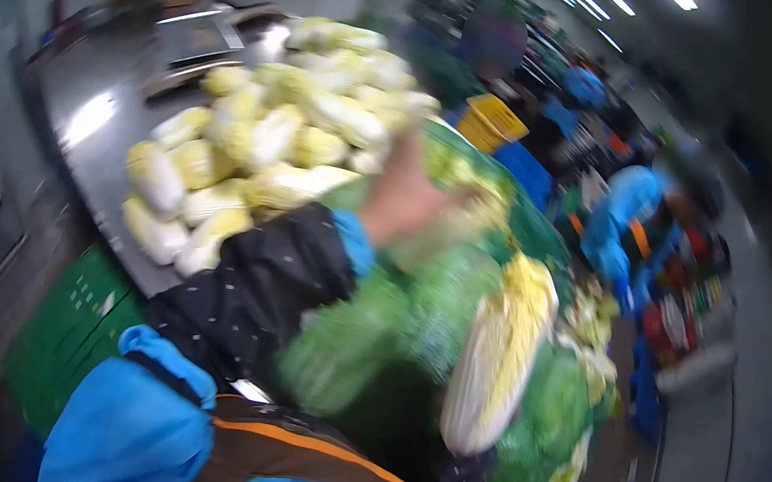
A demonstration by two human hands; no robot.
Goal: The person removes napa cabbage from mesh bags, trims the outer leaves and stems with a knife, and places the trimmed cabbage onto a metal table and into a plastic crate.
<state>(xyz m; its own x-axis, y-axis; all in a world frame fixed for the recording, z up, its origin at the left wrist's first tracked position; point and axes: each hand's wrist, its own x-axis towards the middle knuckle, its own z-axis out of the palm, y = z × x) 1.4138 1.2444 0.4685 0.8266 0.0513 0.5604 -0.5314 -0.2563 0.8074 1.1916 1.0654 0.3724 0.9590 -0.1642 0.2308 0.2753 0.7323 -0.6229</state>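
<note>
My left hand [405,199], blurred by motion, reaches over a green crate with its thumb and fingers apart and nothing visible in it. Pale yellow leaves [477,205] lie close to its thumb. On my right, a trimmed napa cabbage [500,360] with a white base and yellow leaves is held up at the end of my right sleeve [466,481]. The cabbage hides most of my right hand beneath it. Under and around both hands are green leafy cabbages [452,302], partly smeared.
Many trimmed napa cabbages [271,137] are piled on a steel table [89,108] at the left. Green crates [69,332] stand below it. A yellow crate [492,122] sits beyond. A co-worker in blue [626,224] bends over produce at the right.
</note>
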